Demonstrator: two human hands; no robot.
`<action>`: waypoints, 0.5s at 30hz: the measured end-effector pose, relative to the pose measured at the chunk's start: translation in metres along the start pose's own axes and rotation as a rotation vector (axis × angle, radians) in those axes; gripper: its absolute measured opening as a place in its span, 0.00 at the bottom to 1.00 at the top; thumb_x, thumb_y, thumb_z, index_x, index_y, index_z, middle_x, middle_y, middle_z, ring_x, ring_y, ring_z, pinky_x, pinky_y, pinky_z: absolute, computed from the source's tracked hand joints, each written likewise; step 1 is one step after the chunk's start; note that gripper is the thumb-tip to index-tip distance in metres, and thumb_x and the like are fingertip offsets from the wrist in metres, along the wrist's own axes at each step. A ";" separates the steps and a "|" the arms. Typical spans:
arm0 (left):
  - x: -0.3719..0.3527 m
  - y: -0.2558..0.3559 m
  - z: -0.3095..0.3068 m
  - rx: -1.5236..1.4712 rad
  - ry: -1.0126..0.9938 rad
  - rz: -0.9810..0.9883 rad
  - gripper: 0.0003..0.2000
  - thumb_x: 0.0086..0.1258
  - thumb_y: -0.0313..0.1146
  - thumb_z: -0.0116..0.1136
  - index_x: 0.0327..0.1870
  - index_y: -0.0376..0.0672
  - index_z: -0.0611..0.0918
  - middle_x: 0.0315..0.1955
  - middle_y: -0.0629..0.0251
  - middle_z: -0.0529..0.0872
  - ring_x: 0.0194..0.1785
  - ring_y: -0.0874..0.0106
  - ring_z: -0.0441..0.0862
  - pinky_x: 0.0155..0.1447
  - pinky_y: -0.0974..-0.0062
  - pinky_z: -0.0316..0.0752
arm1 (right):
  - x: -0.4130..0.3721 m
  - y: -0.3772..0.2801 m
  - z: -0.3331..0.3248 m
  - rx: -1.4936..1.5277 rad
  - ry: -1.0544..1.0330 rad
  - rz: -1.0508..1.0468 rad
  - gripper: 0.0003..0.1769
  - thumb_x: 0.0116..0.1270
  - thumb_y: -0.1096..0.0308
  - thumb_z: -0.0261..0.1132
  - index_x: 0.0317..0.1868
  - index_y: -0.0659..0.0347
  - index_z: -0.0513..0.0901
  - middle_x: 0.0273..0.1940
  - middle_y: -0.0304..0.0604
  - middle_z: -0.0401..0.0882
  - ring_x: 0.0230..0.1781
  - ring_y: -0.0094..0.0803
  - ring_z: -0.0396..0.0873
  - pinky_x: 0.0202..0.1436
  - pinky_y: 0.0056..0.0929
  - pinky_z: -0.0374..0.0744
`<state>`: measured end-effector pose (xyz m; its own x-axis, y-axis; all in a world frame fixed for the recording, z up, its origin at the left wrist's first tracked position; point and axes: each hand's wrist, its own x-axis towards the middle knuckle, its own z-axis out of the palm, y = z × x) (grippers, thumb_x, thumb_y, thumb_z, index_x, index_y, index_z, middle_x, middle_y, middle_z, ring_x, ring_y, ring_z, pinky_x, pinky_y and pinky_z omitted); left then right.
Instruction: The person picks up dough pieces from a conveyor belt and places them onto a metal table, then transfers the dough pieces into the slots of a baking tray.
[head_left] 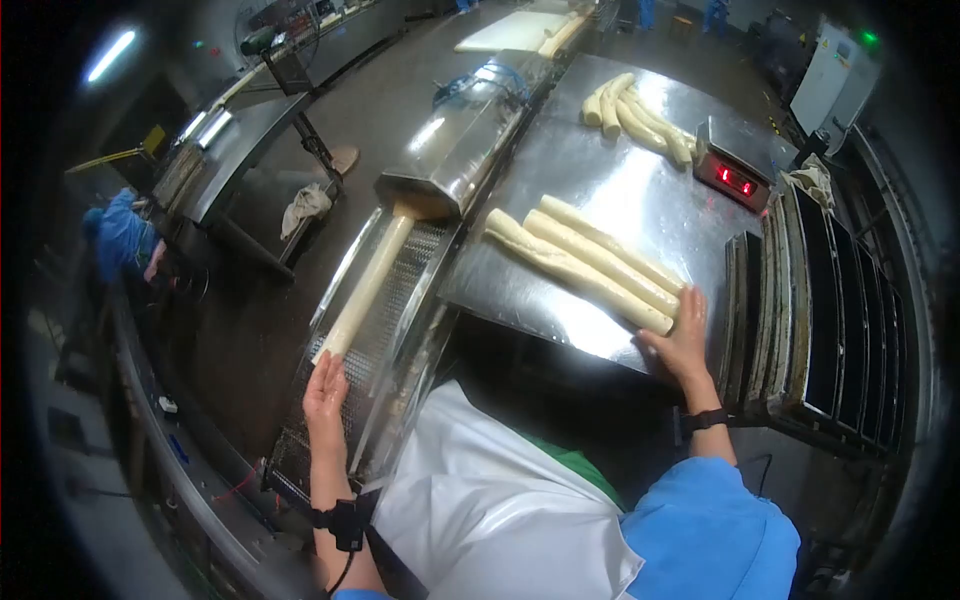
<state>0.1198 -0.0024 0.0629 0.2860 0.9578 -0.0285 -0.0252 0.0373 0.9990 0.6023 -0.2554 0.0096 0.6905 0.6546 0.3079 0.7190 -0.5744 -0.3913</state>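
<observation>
Item: my left hand [326,388], fingers extended, unclosed, at the near end of 1 long, cream, dough-like roll [372,280] on the grey metal mesh conveyor [418,265]. Risk: belt feed against the hand could buckle it.

Item: my right hand [685,343], thumb spread, gripping nothing, against 3 similar rolls [600,259] on the shiny steel bench [500,290]. Risk: uneven pressure could skew them.

To the right of the right hand [685,335] stands a stack of dark trays [795,320], a pale cloth [815,182] at its far end. Well beyond is a white cabinet [825,75]. Forward-left of the left hand [326,388] are a metal side table [245,145] and a person in blue [125,235].
</observation>
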 end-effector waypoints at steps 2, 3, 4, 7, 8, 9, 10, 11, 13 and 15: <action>0.006 -0.022 -0.034 0.232 0.093 0.063 0.27 0.73 0.33 0.54 0.71 0.34 0.65 0.66 0.47 0.70 0.67 0.56 0.71 0.70 0.67 0.65 | -0.006 0.035 0.014 0.319 0.025 0.162 0.58 0.54 0.49 0.75 0.74 0.69 0.51 0.75 0.64 0.46 0.78 0.51 0.44 0.78 0.40 0.49; 0.009 -0.024 -0.047 0.559 0.123 0.057 0.29 0.71 0.33 0.57 0.70 0.32 0.65 0.65 0.44 0.71 0.67 0.55 0.71 0.70 0.67 0.64 | -0.002 0.052 0.022 0.318 0.010 0.160 0.58 0.54 0.49 0.75 0.74 0.69 0.51 0.75 0.64 0.46 0.78 0.51 0.44 0.78 0.40 0.49; 0.009 -0.028 -0.056 0.886 0.150 0.046 0.30 0.68 0.33 0.59 0.69 0.31 0.65 0.64 0.42 0.72 0.67 0.54 0.70 0.70 0.67 0.64 | 0.005 0.069 0.033 0.522 0.040 0.248 0.55 0.59 0.48 0.71 0.74 0.71 0.50 0.76 0.63 0.44 0.78 0.49 0.44 0.78 0.39 0.49; 0.011 -0.041 -0.071 1.070 0.201 0.035 0.32 0.66 0.35 0.61 0.68 0.29 0.66 0.62 0.38 0.72 0.67 0.51 0.70 0.70 0.65 0.63 | 0.017 0.055 0.046 0.779 0.073 0.347 0.51 0.66 0.46 0.64 0.75 0.71 0.48 0.77 0.60 0.39 0.78 0.46 0.41 0.78 0.38 0.47; 0.007 -0.034 -0.062 1.082 0.262 -0.064 0.31 0.64 0.35 0.61 0.67 0.29 0.67 0.61 0.37 0.73 0.67 0.49 0.69 0.69 0.63 0.64 | 0.023 0.035 0.045 0.831 0.104 0.368 0.50 0.68 0.45 0.61 0.75 0.71 0.47 0.78 0.58 0.37 0.79 0.45 0.38 0.78 0.39 0.46; 0.008 -0.044 -0.068 1.151 0.258 -0.006 0.31 0.63 0.35 0.62 0.66 0.29 0.68 0.60 0.38 0.74 0.65 0.48 0.70 0.68 0.62 0.66 | 0.030 0.016 0.042 0.883 0.136 0.387 0.49 0.69 0.44 0.58 0.75 0.70 0.46 0.78 0.56 0.34 0.79 0.44 0.34 0.78 0.40 0.45; 0.007 -0.053 -0.076 1.221 0.257 0.048 0.31 0.62 0.35 0.62 0.65 0.29 0.69 0.59 0.38 0.75 0.64 0.48 0.71 0.67 0.62 0.67 | 0.030 -0.001 0.035 0.855 0.070 0.428 0.53 0.67 0.39 0.58 0.76 0.67 0.45 0.78 0.55 0.32 0.79 0.46 0.30 0.79 0.46 0.42; 0.004 -0.039 -0.063 1.177 0.269 0.051 0.30 0.61 0.36 0.62 0.63 0.30 0.71 0.56 0.40 0.77 0.61 0.48 0.74 0.64 0.60 0.69 | 0.035 0.028 0.060 0.687 0.057 0.290 0.56 0.64 0.34 0.57 0.76 0.65 0.43 0.78 0.56 0.31 0.79 0.49 0.30 0.78 0.52 0.41; 0.003 -0.039 -0.059 1.226 0.276 0.079 0.27 0.60 0.37 0.62 0.60 0.33 0.74 0.50 0.42 0.81 0.55 0.48 0.78 0.59 0.58 0.73 | 0.035 0.002 0.049 0.318 -0.048 0.230 0.57 0.62 0.32 0.57 0.76 0.66 0.47 0.77 0.60 0.34 0.79 0.54 0.33 0.78 0.55 0.42; 0.001 -0.028 -0.047 1.199 0.279 0.074 0.23 0.59 0.37 0.63 0.56 0.38 0.78 0.43 0.45 0.84 0.48 0.48 0.81 0.54 0.54 0.75 | 0.045 0.012 0.054 0.040 -0.123 0.102 0.56 0.63 0.31 0.57 0.75 0.67 0.49 0.77 0.62 0.38 0.78 0.55 0.35 0.77 0.56 0.43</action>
<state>0.0753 0.0110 0.0333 0.1035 0.9800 0.1698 0.9041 -0.1639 0.3946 0.6376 -0.2059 -0.0279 0.7433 0.6502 0.1572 0.6400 -0.6229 -0.4499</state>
